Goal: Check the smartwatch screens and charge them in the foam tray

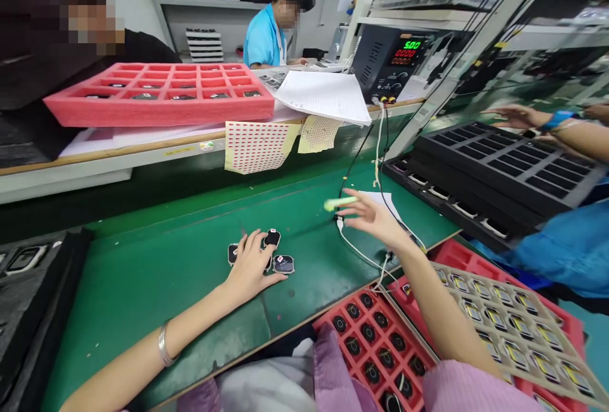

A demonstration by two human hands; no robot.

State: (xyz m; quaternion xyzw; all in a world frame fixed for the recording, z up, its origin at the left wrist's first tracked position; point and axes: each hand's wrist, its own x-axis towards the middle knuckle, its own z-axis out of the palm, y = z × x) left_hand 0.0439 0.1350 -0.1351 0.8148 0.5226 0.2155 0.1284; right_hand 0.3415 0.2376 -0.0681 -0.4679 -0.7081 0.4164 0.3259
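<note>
My left hand (250,265) lies flat with its fingers spread over a small cluster of black square devices (283,264) on the green mat (157,272). My right hand (373,216) hovers farther right, fingers loosely apart, beside a light green pen-like stick (339,203) that is blurred by motion; whether the fingers grip it is unclear. A white cable (361,253) runs under that hand.
A red foam tray (371,336) of round black parts sits in front of me, with a tray of small square parts (514,323) to its right. Black trays (499,164) and a co-worker's arm (547,123) are at the right. A pink tray (162,91) and papers (328,94) are on the shelf, beside a power supply (390,59).
</note>
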